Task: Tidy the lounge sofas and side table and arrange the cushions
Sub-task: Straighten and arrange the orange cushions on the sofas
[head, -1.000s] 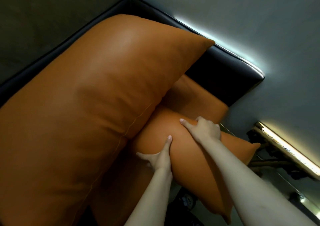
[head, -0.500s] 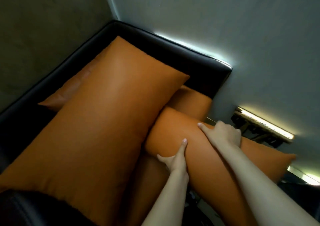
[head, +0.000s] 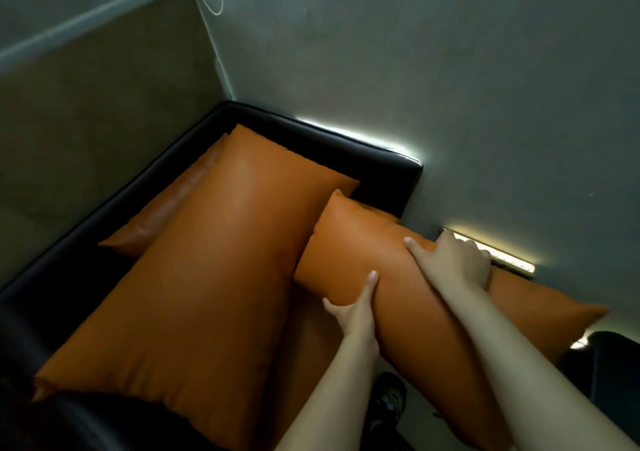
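A black leather sofa (head: 363,154) fills the room's corner. A large orange cushion (head: 207,291) lies across its seat, with another orange cushion (head: 166,215) partly under it at the back left. I hold a smaller orange cushion (head: 360,242) up at the sofa's right end. My left hand (head: 356,308) grips its lower edge, thumb on top and fingers underneath. My right hand (head: 453,260) grips its upper edge, thumb on the near face and fingers curled over the far side.
Grey walls close in behind and to the right of the sofa. A lit strip (head: 498,258) runs low along the right wall. A dark shoe (head: 388,405) shows on the floor below my arms. Another dark seat (head: 602,364) stands at the right edge.
The view has pulled back and up from the sofa. The small cushion has come out from under the large cushion and now shows its far corner, still held by both hands.
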Motion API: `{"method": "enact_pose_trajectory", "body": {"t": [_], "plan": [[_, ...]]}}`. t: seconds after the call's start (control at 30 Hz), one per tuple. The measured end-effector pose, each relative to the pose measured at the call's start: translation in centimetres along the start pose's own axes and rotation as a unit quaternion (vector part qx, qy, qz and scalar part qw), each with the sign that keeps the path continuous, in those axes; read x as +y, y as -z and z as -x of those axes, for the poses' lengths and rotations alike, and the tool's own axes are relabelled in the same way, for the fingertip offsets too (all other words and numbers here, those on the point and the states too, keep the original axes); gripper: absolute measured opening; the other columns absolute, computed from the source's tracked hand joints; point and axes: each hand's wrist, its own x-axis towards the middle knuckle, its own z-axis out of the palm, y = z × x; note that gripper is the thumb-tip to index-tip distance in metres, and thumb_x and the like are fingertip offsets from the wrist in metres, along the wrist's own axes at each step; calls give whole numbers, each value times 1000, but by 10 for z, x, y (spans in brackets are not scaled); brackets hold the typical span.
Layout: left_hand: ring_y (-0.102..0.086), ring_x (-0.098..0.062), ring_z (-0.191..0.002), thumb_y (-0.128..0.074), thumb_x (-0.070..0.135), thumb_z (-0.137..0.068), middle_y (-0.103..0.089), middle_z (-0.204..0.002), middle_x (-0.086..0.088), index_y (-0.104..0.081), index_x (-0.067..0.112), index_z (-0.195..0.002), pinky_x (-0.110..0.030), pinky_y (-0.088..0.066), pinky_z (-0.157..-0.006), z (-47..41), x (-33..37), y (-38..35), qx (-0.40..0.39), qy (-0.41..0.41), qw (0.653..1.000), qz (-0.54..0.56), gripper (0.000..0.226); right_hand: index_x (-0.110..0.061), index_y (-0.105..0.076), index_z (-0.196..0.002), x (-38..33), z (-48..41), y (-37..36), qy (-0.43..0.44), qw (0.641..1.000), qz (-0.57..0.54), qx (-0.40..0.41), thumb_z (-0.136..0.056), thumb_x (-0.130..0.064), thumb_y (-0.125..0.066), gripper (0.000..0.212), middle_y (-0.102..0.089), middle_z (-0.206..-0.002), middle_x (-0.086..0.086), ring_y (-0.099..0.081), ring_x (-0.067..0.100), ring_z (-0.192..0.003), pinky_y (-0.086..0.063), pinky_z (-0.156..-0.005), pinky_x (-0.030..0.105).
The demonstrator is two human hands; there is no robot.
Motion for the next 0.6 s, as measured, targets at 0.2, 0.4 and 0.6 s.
{"method": "enact_pose_trajectory", "body": {"t": [0.2, 0.4, 0.6], "plan": [[-47, -39, -125, -83, 40, -70, -34, -149, -14, 7, 30, -153, -55, -43, -99, 28, 25, 10, -29, -3, 998, 48, 123, -10, -63, -107, -32, 15, 53, 44, 998, 9, 54, -88, -66, -46, 61, -67, -110, 13, -55, 30, -112, -35, -95, 38], [-49, -41, -123, -83, 39, -69, -34, -149, -16, 7, 31, -153, -59, -43, -99, 57, 53, 15, -48, -11, 992, 118, 123, -11, -63, -109, -68, 26, 104, 97, 989, 23, 113, -89, -61, -49, 56, -67, -111, 13, -55, 30, -112, -35, -94, 36], [-49, -42, -122, -86, 41, -64, -35, -149, -15, 6, 31, -153, -61, -43, -99, 78, 92, 21, -51, -27, 984, 170, 129, -11, -62, -110, -104, 35, 147, 134, 981, 21, 138, -89, -61, -48, 56, -66, -113, 12, -55, 29, -114, -35, -95, 35]]}}
